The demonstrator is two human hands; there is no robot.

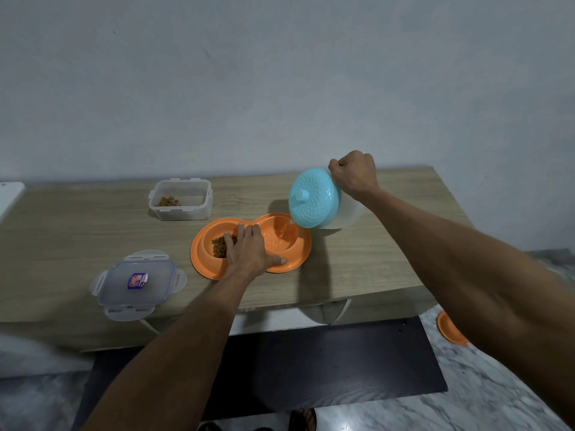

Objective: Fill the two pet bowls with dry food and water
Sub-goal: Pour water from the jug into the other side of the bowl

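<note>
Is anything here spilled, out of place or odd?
No spill shows. The jug pours water into the right bowl; food fills the left bowl. One oddity: another orange dish lies on the floor, right of the table.

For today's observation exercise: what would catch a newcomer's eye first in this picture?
The tilted jug with the blue lid, held by the right hand, pours water into the right well of the orange double bowl mid-table. The left hand steadies the bowl beside the kibble.
</note>
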